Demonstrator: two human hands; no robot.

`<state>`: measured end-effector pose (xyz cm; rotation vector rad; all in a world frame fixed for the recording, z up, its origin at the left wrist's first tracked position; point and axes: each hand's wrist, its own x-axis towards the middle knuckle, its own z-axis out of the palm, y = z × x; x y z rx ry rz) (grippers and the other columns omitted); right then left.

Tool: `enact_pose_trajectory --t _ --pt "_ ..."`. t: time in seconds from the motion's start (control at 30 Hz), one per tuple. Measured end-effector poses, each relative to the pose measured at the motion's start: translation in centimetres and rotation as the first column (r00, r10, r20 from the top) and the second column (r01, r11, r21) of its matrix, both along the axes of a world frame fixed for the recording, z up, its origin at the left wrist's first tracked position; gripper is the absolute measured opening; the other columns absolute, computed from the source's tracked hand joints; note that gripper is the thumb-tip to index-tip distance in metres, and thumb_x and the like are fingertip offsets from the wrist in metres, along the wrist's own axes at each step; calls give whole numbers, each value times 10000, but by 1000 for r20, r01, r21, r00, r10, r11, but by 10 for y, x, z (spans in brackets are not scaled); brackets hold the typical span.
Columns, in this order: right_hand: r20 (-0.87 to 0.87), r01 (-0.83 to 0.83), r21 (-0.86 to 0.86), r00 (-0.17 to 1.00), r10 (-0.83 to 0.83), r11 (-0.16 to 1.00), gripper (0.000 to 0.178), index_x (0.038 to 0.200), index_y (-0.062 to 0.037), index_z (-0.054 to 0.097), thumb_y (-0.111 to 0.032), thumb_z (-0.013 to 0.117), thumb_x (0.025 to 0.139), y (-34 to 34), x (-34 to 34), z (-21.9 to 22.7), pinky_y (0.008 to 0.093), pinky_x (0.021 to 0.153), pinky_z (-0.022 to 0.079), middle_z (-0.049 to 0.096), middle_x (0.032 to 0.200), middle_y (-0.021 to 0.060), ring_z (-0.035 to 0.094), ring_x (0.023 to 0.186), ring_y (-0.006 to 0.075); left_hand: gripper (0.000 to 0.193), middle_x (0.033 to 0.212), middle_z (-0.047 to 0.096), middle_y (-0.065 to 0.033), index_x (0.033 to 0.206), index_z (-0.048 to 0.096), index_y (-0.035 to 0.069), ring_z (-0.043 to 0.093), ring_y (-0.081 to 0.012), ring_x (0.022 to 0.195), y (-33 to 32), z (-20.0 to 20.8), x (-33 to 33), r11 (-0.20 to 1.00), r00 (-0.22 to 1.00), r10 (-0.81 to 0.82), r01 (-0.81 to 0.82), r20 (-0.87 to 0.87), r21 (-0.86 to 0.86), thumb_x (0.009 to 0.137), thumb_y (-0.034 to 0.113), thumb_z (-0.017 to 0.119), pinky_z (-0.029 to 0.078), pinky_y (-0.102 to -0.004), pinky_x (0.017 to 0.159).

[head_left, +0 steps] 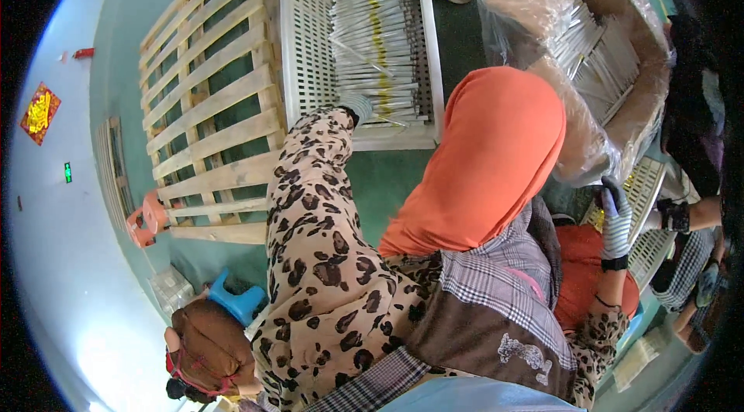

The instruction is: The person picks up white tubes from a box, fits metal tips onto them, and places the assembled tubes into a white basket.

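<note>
My left hand (358, 107), in a striped knit glove, reaches into the near end of a white slotted plastic crate (306, 75). It rests against a layer of thin silvery-white rods (376, 48) with yellow marks along their middle; its fingers are mostly hidden. On the right, my right hand (616, 222), in a striped glove with dark fingertips, is closed at the lower edge of a clear plastic bag (577, 168). That bag lines an open brown carton (651, 44), where more white rods (593, 59) lie in a loose, slanted heap.
A slatted wooden pallet (213, 90) lies along the crate's left side. Orange fabric (484, 156) covers my knee between crate and carton. A blue stool (236, 299) and a person with a brown head covering (209, 342) are at lower left. Other people work at far right beside more crates (647, 253).
</note>
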<state>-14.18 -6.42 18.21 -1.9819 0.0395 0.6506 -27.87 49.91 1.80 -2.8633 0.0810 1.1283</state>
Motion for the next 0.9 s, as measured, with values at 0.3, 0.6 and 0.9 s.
enact_pose_trajectory --t 0.3,0.6,0.9 --pt "-72 -3 11 997 4 1000 274 1160 -15 542 -100 489 905 -9 1 0 239 845 427 582 1053 35 534 934 110 250 908 654 -138 945 656 56 626 -313 833 0 -26 10 998 999 -4 6 35 -56 829 134 450 492 -440 679" --pt "-45 36 -160 998 -44 986 264 1151 -13 542 -105 477 912 -35 0 10 244 810 442 595 992 33 545 872 105 246 847 674 -98 856 700 95 644 -269 771 -32 -116 19 961 961 -270 272 55 -45 816 155 464 506 -422 631" --pt "-25 -57 -56 998 55 997 266 1153 -32 551 -116 493 907 -21 2 -11 218 766 427 584 975 16 523 855 89 528 1301 410 -188 1319 340 65 460 -336 1128 -14 -64 36 970 967 240 -242 80 11 823 137 508 446 -393 882"
